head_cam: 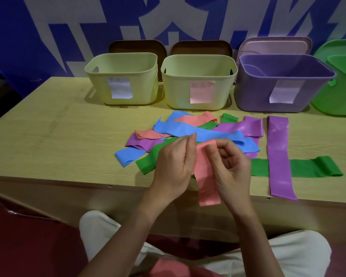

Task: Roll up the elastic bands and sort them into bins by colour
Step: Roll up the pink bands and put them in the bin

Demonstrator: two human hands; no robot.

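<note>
Pale trousers point(288, 254) and a pink shirt hem point(168, 268) fill the bottom edge, both cut off by the frame. Above them, both hands hold one pink band point(207, 182) upright over the near edge of the table point(48, 136). The left hand point(175, 162) has its fingers curled against the band's left edge, its fingertips meeting near the top. The right hand point(231, 166) pinches the band's top end, thumb in front and fingers curled behind; whether that end has been turned over into a roll cannot be told, since the fingers cover it. The band's lower end hangs free below the table edge.

Behind the hands lies the pile point(188, 132) of flat bands, blue, purple, green and pink, overlapping so that their count is unclear; the hands hide its near part. To the right a purple band point(278, 156) lies across a green band point(308, 166), its near end overhanging the table edge.

At the far edge stand four bins in a row: two pale yellow bins point(124, 92) point(198, 94), a purple bin point(268, 96), and a green bin point(340, 96) cut off at the right. Each of the first three carries a paper label, its writing too blurred to read. The yellow bins' insides are hidden by their front walls; something pale purple shows inside the purple bin. Lids point(274, 46) lean behind the bins against a blue and white wall point(48, 27).
</note>
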